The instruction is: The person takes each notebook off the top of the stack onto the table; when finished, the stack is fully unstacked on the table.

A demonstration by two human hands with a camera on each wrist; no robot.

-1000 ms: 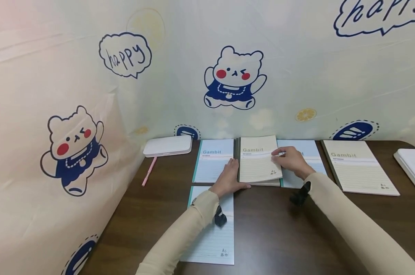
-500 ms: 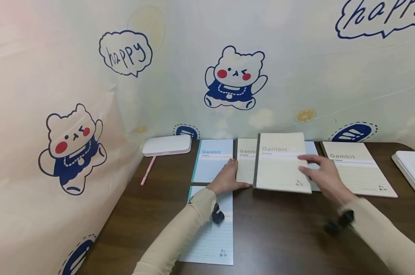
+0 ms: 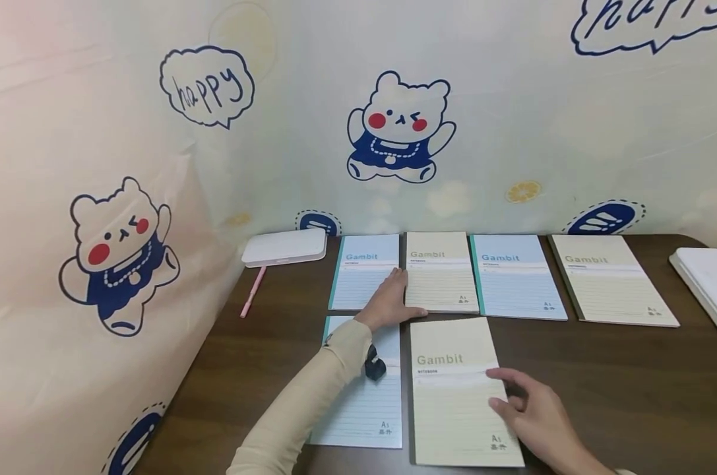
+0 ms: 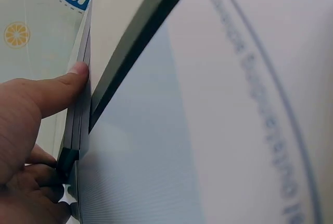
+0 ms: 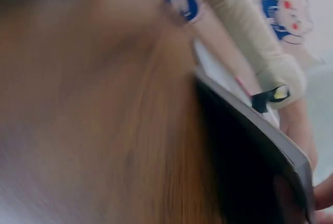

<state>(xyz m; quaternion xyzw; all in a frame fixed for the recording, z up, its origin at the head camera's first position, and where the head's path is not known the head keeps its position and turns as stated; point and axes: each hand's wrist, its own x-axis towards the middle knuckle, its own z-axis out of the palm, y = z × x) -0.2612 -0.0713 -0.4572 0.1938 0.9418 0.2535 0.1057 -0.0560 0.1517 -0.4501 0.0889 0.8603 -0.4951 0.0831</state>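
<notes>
My right hand (image 3: 545,422) pinches the right edge of a cream Gambit notebook (image 3: 456,422) in front of the back row. In the right wrist view, the same notebook (image 5: 255,109) is tilted off the wooden table, with fingertips at its edge. My left hand (image 3: 388,300) rests between a blue notebook (image 3: 367,245) and a cream notebook (image 3: 440,247) of the back row, its thumb at the cream one's lower edge. In the left wrist view, that thumb lies against a dark spine. Beneath my left forearm lies another blue notebook (image 3: 373,402), partly covered.
Farther right in the back row lie a blue notebook (image 3: 515,284) and a cream notebook (image 3: 616,284). A white case (image 3: 283,247) and a pink pen (image 3: 253,292) are at the back left. A white object (image 3: 711,284) sits at the right edge. Printed cloth hangs behind.
My right hand has drawn the cream notebook off the back row, rightward and then toward the front, beside the front blue notebook. My left hand has stayed in place.
</notes>
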